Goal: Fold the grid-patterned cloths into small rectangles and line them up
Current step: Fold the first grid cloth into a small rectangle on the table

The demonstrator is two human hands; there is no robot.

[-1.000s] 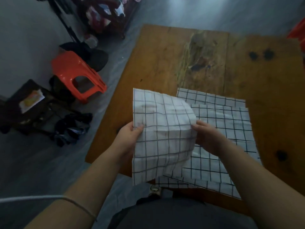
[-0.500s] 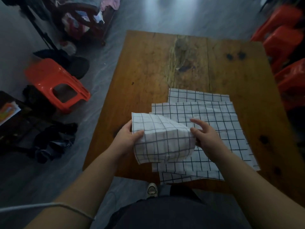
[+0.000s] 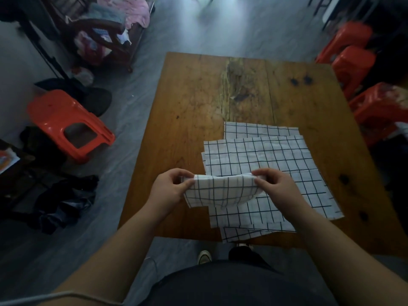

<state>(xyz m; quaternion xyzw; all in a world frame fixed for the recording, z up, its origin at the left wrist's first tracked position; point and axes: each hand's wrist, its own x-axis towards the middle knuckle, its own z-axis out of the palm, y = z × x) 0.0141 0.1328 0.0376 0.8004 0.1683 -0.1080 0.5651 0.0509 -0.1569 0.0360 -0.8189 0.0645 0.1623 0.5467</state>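
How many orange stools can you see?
4. The left stool sits on the floor left of the table. On the right are the far right stool, the middle right stool and the near right stool. Others may be hidden past the edge.

Dim, bluish light overall; a pale sheen on the floor at the top suggests light from that side (source unseen). Wide-angle bending at the edges; red stools blurred.
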